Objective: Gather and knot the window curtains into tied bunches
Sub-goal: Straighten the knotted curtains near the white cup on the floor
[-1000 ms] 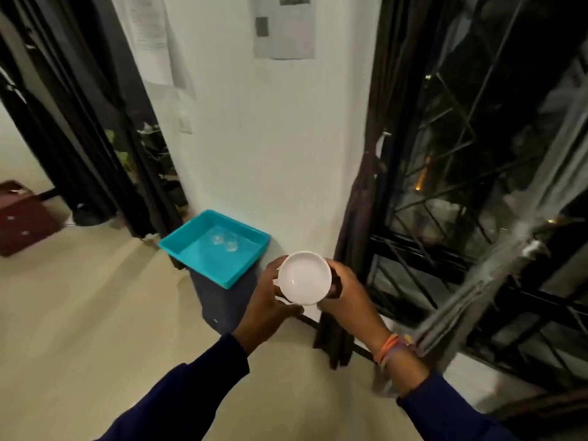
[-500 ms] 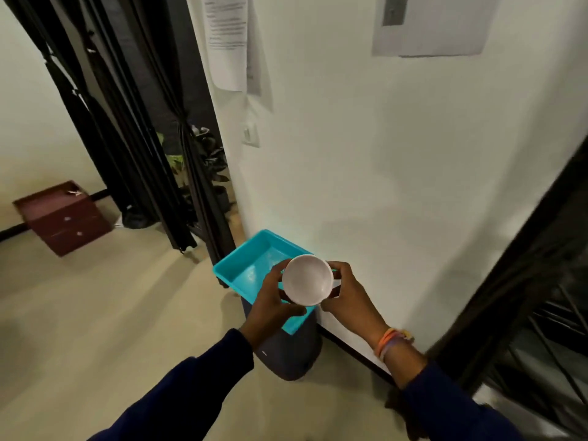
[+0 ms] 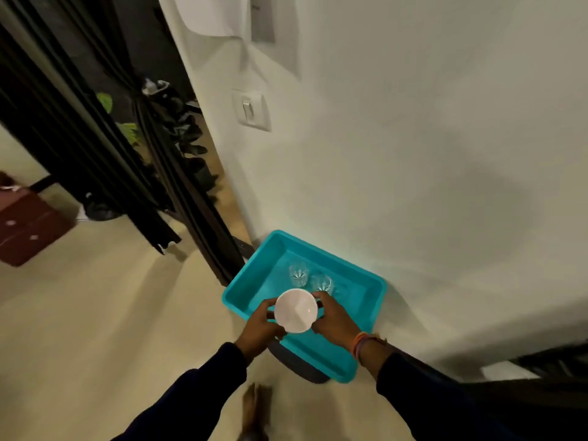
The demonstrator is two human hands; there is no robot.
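Curtains (image 3: 149, 160) hang well left of both hands' grip on cup (image 3: 296, 310).

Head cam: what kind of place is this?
Probably a lived-in home room: a white wall switch, long black curtains bunched at a doorway, and a turquoise plastic tray holding two clear drinking glasses beside the wall.
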